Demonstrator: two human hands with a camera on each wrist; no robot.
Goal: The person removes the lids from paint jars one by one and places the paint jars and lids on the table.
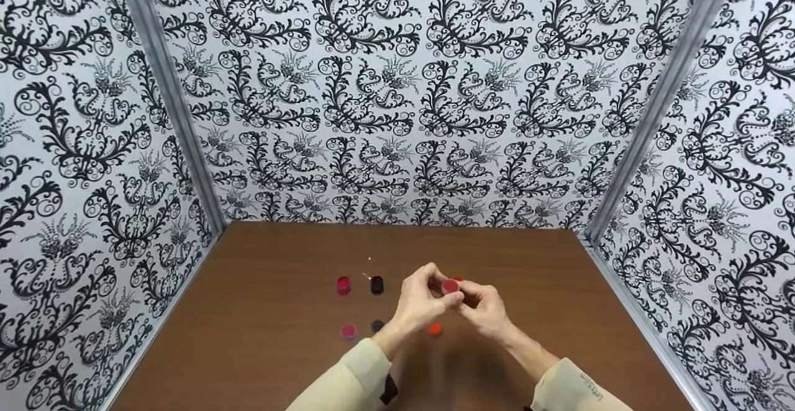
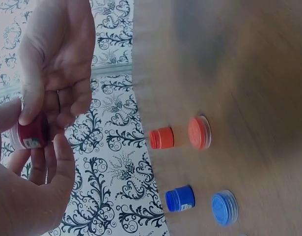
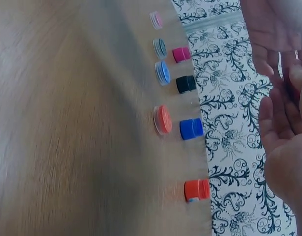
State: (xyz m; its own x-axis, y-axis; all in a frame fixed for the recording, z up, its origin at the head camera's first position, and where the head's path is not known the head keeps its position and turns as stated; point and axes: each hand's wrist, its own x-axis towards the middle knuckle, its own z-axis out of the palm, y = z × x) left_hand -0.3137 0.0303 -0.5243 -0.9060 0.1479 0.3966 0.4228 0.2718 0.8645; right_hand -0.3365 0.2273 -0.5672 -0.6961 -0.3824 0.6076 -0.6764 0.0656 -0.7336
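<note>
Both hands hold one small dark red paint pot (image 2: pixel 32 133) in the air above the table. In the head view its round red end (image 1: pixel 450 286) faces the camera, edged by a pale rim. My left hand (image 1: pixel 422 296) grips it from the left with thumb and curled fingers. From the other side my right hand (image 1: pixel 487 311) holds it, thumb pressed on its side in the left wrist view. Part of the pot is covered by fingers. Behind the hands stands an orange pot (image 2: pixel 162 138); an orange lid (image 1: pixel 435 329) lies nearer on the table.
On the brown table (image 1: pixel 279 361) stand a pink pot (image 1: pixel 343 285), a black pot (image 1: pixel 377 285) and a blue pot (image 3: pixel 191 129). Nearer lie a pink lid (image 1: pixel 348 331), a dark lid (image 3: pixel 160 48) and a blue lid (image 3: pixel 162 73). Patterned walls (image 1: pixel 397 88) enclose the table.
</note>
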